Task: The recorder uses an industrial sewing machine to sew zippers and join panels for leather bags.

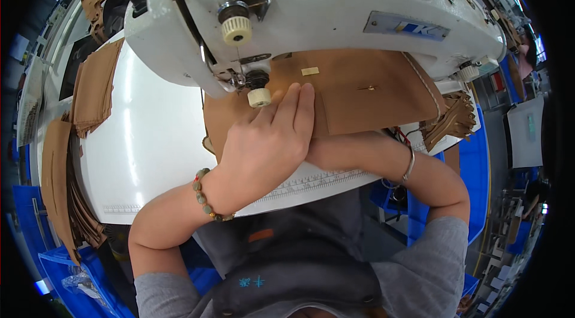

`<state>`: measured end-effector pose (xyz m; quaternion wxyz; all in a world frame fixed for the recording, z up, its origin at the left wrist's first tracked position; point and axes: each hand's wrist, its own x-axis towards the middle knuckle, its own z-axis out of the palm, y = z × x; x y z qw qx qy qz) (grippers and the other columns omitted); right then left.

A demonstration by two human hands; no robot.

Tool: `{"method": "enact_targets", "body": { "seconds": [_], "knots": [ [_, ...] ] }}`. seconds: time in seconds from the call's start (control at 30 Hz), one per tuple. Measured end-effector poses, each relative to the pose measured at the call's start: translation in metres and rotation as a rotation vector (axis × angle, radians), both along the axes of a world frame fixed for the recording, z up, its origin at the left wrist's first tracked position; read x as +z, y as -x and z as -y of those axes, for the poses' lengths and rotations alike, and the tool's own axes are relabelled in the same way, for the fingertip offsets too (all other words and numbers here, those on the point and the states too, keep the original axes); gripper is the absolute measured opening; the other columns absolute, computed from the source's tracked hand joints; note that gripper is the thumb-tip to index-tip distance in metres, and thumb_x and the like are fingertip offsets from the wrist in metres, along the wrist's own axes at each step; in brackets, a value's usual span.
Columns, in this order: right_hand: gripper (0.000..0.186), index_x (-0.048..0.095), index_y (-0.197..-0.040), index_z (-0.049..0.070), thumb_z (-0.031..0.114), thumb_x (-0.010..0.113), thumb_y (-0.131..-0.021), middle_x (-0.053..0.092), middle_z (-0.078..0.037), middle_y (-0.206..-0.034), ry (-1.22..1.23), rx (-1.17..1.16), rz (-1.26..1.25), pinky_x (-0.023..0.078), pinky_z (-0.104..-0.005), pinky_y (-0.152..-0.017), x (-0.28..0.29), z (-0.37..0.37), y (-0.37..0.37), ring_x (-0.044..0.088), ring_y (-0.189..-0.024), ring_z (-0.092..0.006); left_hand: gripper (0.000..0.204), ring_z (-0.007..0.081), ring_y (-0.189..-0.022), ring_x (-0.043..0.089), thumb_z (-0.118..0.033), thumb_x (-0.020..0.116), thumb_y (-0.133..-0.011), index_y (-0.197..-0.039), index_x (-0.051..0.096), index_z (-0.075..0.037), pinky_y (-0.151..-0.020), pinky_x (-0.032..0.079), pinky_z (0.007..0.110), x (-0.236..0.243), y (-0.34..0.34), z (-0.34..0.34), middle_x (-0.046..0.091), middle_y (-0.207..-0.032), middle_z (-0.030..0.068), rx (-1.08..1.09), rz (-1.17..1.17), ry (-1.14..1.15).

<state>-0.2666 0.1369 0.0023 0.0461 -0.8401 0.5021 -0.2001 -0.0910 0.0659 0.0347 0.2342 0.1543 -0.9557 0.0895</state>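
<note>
A large brown leather-like panel [383,108] lies under the arm of a white sewing machine [323,9]. On it are a small pale yellow tab [310,71] and a short slit with a metallic glint. My left hand [269,138] rests on the panel with its fingers stretched out, just right of the cream knob [260,97] by the needle area. My right hand [323,151] reaches in from the right at the panel's near edge. Its fingers are hidden behind my left hand, so its grip does not show.
Stacked brown pieces [99,87] lie on the white table [150,156] at the left, with more hanging over its edge [57,180]. A bundle of brown strips [449,120] sits at the right. A ruler scale [317,184] runs along the front edge. Blue bins [78,276] stand below.
</note>
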Motion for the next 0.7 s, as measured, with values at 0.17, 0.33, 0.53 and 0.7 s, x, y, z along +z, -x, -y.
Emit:
{"method": "enact_targets", "body": {
  "seconds": [0.17,0.33,0.53,0.7],
  "knots": [
    [0.018,0.075,-0.097,0.009,0.025,0.066,-0.098,0.073,-0.007,-0.095,-0.162,-0.234,-0.084,0.057,-0.0411,-0.079,0.007,0.027,0.022,0.071,-0.091,-0.0261,0.055,0.0236,-0.097,0.076,-0.001,0.065,-0.083,-0.138,0.063,0.002,-0.081,0.062,0.033,-0.004,-0.009,0.003,0.072,-0.129,0.0162,-0.009,-0.019,0.051],
    [0.018,0.075,-0.098,0.009,0.025,0.068,-0.096,0.073,-0.007,-0.095,-0.167,-0.269,-0.103,0.057,-0.0407,-0.079,0.006,0.028,0.032,0.071,-0.09,-0.0261,0.061,0.0279,-0.105,0.076,0.004,0.069,-0.072,-0.134,0.067,0.002,-0.085,0.062,0.036,-0.012,-0.031,0.012,0.074,-0.13,0.0139,-0.024,-0.027,-0.121],
    [0.018,0.074,-0.099,0.008,0.025,0.071,-0.094,0.072,-0.008,-0.094,-0.148,-0.295,-0.132,0.057,-0.0402,-0.079,0.003,0.031,0.037,0.071,-0.088,-0.0262,0.062,0.0284,-0.108,0.075,0.009,0.066,-0.07,-0.132,0.068,0.002,-0.087,0.062,0.036,-0.025,-0.052,0.021,0.074,-0.131,0.0134,-0.002,-0.06,-0.134],
    [0.019,0.074,-0.101,0.008,0.025,0.074,-0.092,0.072,-0.008,-0.093,-0.137,-0.339,-0.17,0.056,-0.0398,-0.078,-0.003,0.048,0.041,0.07,-0.087,-0.0263,0.064,0.029,-0.109,0.074,0.009,0.066,-0.07,-0.134,0.067,0.001,-0.088,0.062,0.037,-0.03,-0.048,0.018,0.073,-0.131,0.0135,-0.026,-0.1,-0.142]
  ]
}}
